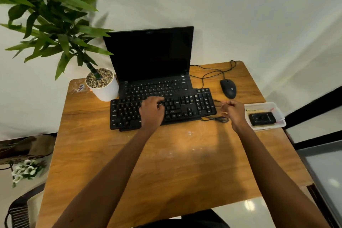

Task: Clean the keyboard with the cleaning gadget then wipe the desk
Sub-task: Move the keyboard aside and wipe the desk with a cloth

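Head view: nearest the person, a broad stretch of bare wooden desk (166,163) lies under both forearms, short of the hands, with faint pale marks on it. The desk's near edge and left edge are unobstructed.

Left hand (151,112) rests on the middle of the black keyboard (185,109), its fingers bent down onto the keys and gripping nothing. Right hand (234,112) is raised just right of the keyboard's end, not touching it. Its fingers are drawn together and blurred, and whether they pinch anything cannot be told. A loose black cable (214,119) lies between the keyboard and the right hand.

Just right of the right hand, a clear plastic tray (279,125) sits close against the desk's right edge. In it lies a black gadget (261,118) on top of a pale yellowish layer, which cannot be identified.

Beyond the right hand, a black mouse (228,88) lies apart from the keyboard, its cord looping toward the far edge. Beyond the left hand, an open laptop (153,61) with a dark screen stands with its front under the keyboard's rear edge. Farther left of that hand, a white plant pot (106,90) filled with pebbles stands just beside the laptop.
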